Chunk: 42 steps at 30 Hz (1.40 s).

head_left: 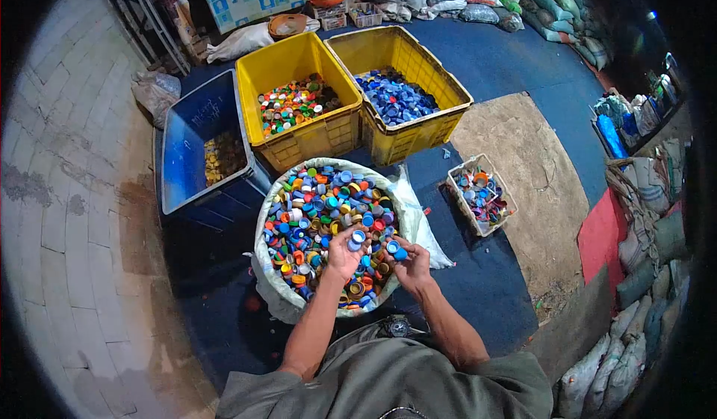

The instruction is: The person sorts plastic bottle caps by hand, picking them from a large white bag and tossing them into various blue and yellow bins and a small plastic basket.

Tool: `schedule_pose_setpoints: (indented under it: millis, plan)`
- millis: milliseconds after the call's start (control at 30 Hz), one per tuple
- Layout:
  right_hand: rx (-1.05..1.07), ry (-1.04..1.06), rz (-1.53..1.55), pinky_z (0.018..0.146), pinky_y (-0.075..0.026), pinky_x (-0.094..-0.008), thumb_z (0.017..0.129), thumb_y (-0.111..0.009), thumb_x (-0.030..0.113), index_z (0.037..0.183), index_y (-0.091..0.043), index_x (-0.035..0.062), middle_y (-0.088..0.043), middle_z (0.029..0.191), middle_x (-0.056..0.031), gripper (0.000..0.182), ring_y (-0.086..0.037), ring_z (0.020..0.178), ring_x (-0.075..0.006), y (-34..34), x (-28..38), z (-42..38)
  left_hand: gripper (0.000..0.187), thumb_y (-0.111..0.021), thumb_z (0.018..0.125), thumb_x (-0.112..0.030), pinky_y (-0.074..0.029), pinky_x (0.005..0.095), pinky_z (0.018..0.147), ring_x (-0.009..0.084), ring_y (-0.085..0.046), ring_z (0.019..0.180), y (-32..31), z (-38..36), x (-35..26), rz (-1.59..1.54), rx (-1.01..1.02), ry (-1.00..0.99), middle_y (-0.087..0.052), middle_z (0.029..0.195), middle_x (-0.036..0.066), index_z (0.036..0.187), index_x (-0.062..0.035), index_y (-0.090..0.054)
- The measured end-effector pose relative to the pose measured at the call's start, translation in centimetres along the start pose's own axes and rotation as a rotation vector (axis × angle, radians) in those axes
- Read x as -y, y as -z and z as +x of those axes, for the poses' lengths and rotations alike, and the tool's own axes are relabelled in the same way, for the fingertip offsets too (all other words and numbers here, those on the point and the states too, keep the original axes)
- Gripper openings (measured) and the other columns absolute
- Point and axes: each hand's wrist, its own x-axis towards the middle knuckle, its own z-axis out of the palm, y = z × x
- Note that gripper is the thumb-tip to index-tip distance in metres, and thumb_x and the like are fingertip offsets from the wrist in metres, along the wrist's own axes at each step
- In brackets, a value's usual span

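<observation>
Person sits over a white sack w/ its mouth rolled open, full of mixed-colour bottle caps. Left hand is over the near part of the pile, fingers curled round a blue cap, maybe a 2nd one under it; can't tell exactly how many. Right hand is just beside it at the sack's near right rim, fingers pinched on blue caps, 2 showing at the fingertips. Hands near each other but not touching. Beyond the sack, 3 bins in a row: blue crate on the left w/ a thin layer of yellowish caps in the bottom, yellow crate in the middle w/ mixed red/green/yellow caps, 2nd yellow crate on the right w/ nearly all blue caps. The two yellow crates stand touching side by side. To the right of the sack, apart from it, a small pale basket w/ mixed caps, tilted a bit. All on a dark blue floor mat; a brown mat lies to the right. Stuffed sacks piled along the back wall & lower right corner
</observation>
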Motion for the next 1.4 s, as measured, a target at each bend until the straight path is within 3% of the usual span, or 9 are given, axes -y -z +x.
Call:
schedule_pose_setpoints:
  millis: [233, 367, 433, 600, 733, 800, 900, 1100, 1400]
  plan:
    - [-0.096, 0.179, 0.026, 0.096, -0.046, -0.0447, 0.071, -0.045, 0.013, 0.105, -0.052, -0.0137, -0.058, 0.106, -0.0218, 0.044, -0.057, 0.101, -0.0347, -2.5, 3.1, 2.8, 0.037, -0.055, 0.087, -0.031, -0.047, 0.0411, 0.089, 0.0284, -0.057, 0.093, -4.1, 5.8, 0.5, -0.19, -0.123, 0.067, -0.058, 0.094, 0.015, 0.101, 0.0033, -0.053]
    - [0.143, 0.335, 0.054, 0.086, -0.048, -0.046, 0.069, -0.045, 0.011, 0.056, -0.04, 0.0117, -0.052, 0.074, -0.0126, 0.015, -0.052, 0.069, -0.0259, -11.9, 11.6, 8.9, 0.067, -0.057, 0.081, -0.054, -0.043, 0.0436, 0.091, 0.0284, -0.052, 0.089, -12.1, 17.2, -4.8, -0.222, 0.209, 0.076, -0.054, 0.097, 0.017, 0.104, 0.008, -0.047]
    - [0.557, 0.228, 0.152, 0.097, -0.039, -0.0508, 0.068, -0.046, 0.012, 0.069, -0.045, 0.0046, -0.049, 0.08, -0.0144, 0.008, -0.051, 0.083, -0.0323, -11.3, 16.1, 15.2, 0.09, -0.056, 0.077, -0.064, -0.038, 0.0454, 0.096, 0.0302, -0.045, 0.105, -17.5, 19.6, -7.8, -0.163, 0.192, 0.023, -0.043, 0.116, 0.023, 0.117, 0.0131, -0.034]
    - [0.035, 0.373, 0.06, 0.089, -0.041, -0.0388, 0.071, -0.047, 0.01, 0.077, -0.041, 0.0046, -0.039, 0.081, -0.008, 0.011, -0.044, 0.077, -0.0255, -15.2, 15.8, 13.0, 0.123, -0.057, 0.075, -0.065, -0.005, 0.0492, 0.113, 0.0371, 0.004, 0.141, -17.1, 19.1, -9.7, -0.017, -0.123, -0.101, 0.009, 0.149, 0.029, 0.139, 0.0096, 0.016]
    - [0.202, 0.34, 0.081, 0.09, -0.042, -0.0419, 0.072, -0.045, 0.001, 0.097, -0.044, 0.001, -0.041, 0.092, -0.0124, 0.025, -0.047, 0.092, -0.0282, -5.3, 12.3, 13.1, 0.079, -0.058, 0.088, -0.039, -0.033, 0.0511, 0.106, 0.0357, -0.035, 0.131, -8.4, 15.4, -9.1, 0.111, -0.191, -0.131, -0.025, 0.144, 0.024, 0.139, 0.0084, -0.02]
    - [-0.126, 0.358, -0.068, 0.1, -0.042, -0.0455, 0.075, -0.049, 0.0, 0.142, -0.022, -0.0006, -0.04, 0.132, -0.026, 0.072, -0.042, 0.124, -0.0396, -3.9, 9.7, 9.6, 0.05, -0.057, 0.091, -0.027, -0.044, 0.045, 0.096, 0.0271, -0.053, 0.116, -4.2, 11.5, -8.1, 0.124, -0.244, -0.305, -0.046, 0.131, 0.019, 0.126, 0.0051, -0.042]
    - [-0.207, 0.376, -0.461, 0.087, -0.048, -0.04, 0.084, -0.055, 0.012, 0.133, -0.035, -0.0037, -0.044, 0.132, -0.021, 0.054, -0.055, 0.106, -0.0276, 0.2, 6.1, 7.0, 0.017, -0.063, 0.088, -0.015, -0.05, 0.0286, 0.072, 0.0146, -0.06, 0.074, 1.3, 5.4, -7.8, 0.075, -0.289, -0.43, -0.066, 0.092, 0.007, 0.099, -0.0037, -0.062]
    - [-0.29, 0.666, -1.328, 0.059, -0.042, -0.0255, 0.08, -0.066, 0.011, 0.107, -0.056, 0.0009, -0.052, 0.066, -0.0002, 0.031, -0.05, 0.062, -0.0095, 2.8, 0.9, 3.5, 0.037, -0.061, 0.085, -0.002, -0.049, 0.0284, 0.064, 0.0167, -0.059, 0.071, 8.1, -4.9, -7.1, 0.092, -0.654, -0.553, -0.06, 0.1, 0.01, 0.119, -0.0002, -0.049]
    - [0.084, 0.935, -2.007, 0.084, -0.032, -0.0447, 0.068, -0.071, 0.016, 0.115, -0.054, 0.0091, -0.06, 0.095, -0.0077, 0.05, -0.049, 0.096, -0.0279, 1.2, -2.1, 1.2, 0.031, -0.058, 0.086, -0.007, -0.046, 0.0245, 0.064, 0.0125, -0.058, 0.079, 10.1, -11.5, -1.4, 0.441, -0.853, -0.434, -0.061, 0.104, 0.009, 0.115, -0.0028, -0.05]
